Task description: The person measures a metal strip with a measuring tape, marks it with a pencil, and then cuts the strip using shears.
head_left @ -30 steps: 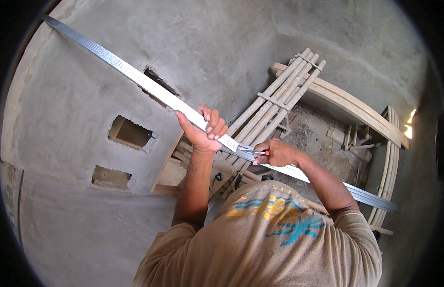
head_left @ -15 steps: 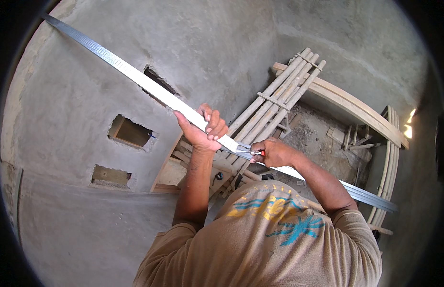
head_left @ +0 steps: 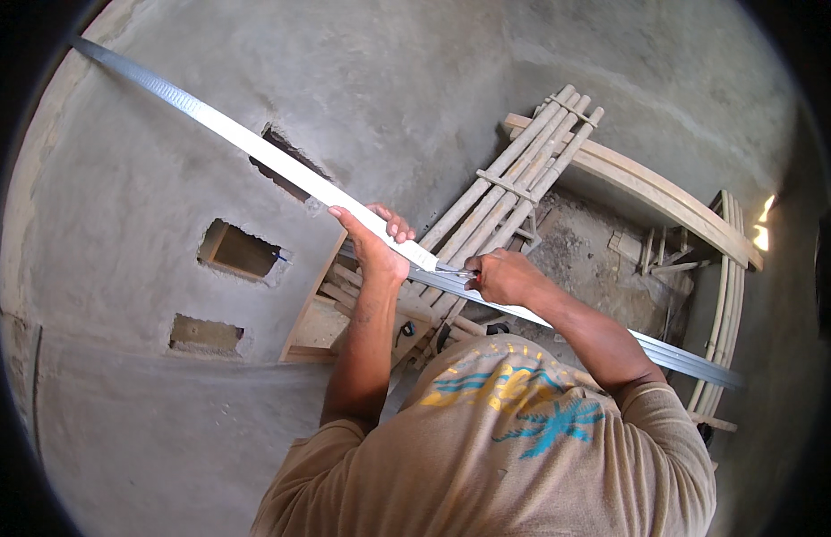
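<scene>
A long silvery metal channel (head_left: 254, 154) slants from the upper left down to the middle. Near its lower end my left hand (head_left: 378, 252) is closed around it, thumb on the near side and fingertips over the far edge. My right hand (head_left: 509, 279) grips metal snips (head_left: 458, 272) with a bit of red on the handle, most of it hidden by the fingers. The jaws of the snips are at the channel's cut end; whether they bite into it I cannot tell. Below them, more grey metal channels (head_left: 675, 356) run off to the right.
Bamboo poles tied into a platform (head_left: 514, 183) stand ahead, beside a long wooden plank (head_left: 653, 188). More bamboo poles (head_left: 722, 295) are at the right. The grey plastered wall has rectangular openings (head_left: 241, 251). A tape measure (head_left: 406, 333) lies left of my body.
The channel's lower end and my left hand have shifted slightly up and left. My left fingers reach less far over the channel. The snips' red part shows less.
</scene>
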Demonstrator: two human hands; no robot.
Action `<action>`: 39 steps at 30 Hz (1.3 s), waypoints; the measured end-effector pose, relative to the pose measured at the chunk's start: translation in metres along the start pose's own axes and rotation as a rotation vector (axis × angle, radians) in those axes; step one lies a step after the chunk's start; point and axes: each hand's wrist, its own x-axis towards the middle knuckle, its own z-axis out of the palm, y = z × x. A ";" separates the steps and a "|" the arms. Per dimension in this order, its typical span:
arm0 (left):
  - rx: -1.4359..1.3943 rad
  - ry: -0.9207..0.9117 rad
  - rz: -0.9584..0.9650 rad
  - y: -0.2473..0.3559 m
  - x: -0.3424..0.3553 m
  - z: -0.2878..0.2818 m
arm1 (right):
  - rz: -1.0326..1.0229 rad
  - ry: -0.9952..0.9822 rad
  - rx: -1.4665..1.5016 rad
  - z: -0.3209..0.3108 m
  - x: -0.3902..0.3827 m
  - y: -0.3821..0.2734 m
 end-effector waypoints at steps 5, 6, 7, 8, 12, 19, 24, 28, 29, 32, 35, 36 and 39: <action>-0.001 0.107 -0.031 -0.004 0.010 -0.003 | 0.067 0.017 -0.088 0.003 0.007 -0.011; -0.002 0.108 -0.033 -0.006 0.013 -0.005 | 0.084 0.031 -0.097 0.007 0.008 -0.009; -0.005 0.108 -0.037 -0.006 0.015 -0.004 | 0.082 0.045 -0.099 0.010 0.009 -0.007; -0.008 0.109 -0.040 -0.007 0.017 -0.004 | 0.079 0.059 -0.101 0.013 0.009 -0.004; -0.020 0.055 -0.024 -0.010 0.018 0.001 | -0.011 0.051 0.045 0.023 -0.003 0.020; -0.005 0.013 0.016 -0.012 0.015 0.020 | 0.108 0.049 0.674 0.041 -0.017 0.026; -0.028 -0.010 0.003 -0.012 0.013 0.035 | 0.127 0.048 0.881 0.027 -0.024 0.007; -0.024 -0.019 0.014 -0.014 0.014 0.036 | 0.095 0.110 0.921 0.031 -0.024 0.005; -0.029 -0.022 0.012 -0.014 0.013 0.038 | 0.076 0.141 0.915 0.034 -0.024 0.005; -0.035 -0.028 0.011 -0.014 0.012 0.042 | 0.050 0.204 0.923 0.045 -0.021 0.007; -0.041 -0.024 0.020 -0.013 0.010 0.045 | 0.059 0.223 0.922 0.040 -0.024 0.001; -0.043 -0.022 0.025 -0.013 0.010 0.045 | 0.065 0.224 0.918 0.037 -0.026 -0.001; -0.030 -0.023 0.030 -0.013 0.009 0.048 | 0.080 0.225 0.890 0.035 -0.027 -0.001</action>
